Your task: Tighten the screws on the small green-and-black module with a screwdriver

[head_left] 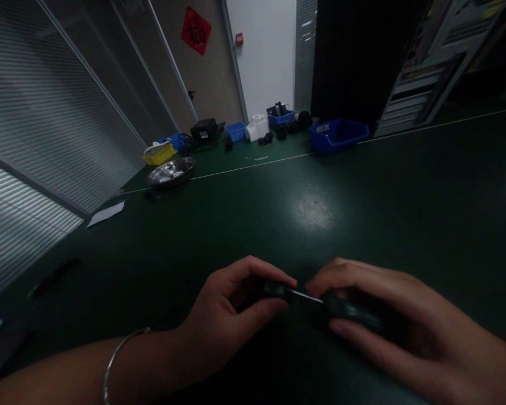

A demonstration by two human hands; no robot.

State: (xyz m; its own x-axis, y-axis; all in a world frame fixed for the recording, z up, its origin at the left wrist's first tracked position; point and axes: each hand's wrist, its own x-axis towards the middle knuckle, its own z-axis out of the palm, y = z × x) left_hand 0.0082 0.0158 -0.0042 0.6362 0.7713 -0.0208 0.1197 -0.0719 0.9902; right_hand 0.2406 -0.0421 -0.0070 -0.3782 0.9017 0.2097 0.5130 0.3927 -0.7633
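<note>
Right hand (405,320) and left hand (231,318) meet over a small dark part at the near edge of the green tabletop (320,208).

The right hand is closed around the dark handle of a screwdriver (354,311), fingers laid along it, seemingly to keep the thin bright shaft level and pointed left. The left hand, a bangle (118,354) on its wrist, is curled with thumb and forefinger pinched on the small dark part (274,289), held just above the tabletop so the shaft tip meets its right end. That part looks black and glossy, mostly hidden by the fingers; its shape cannot be told in this dim light. Far across the tabletop sit a large blue bin (339,135), a round metal dish (171,171), a yellow bin (159,153) and 2 smaller blue bins; a white paper slip (105,214) lies at left.
</note>
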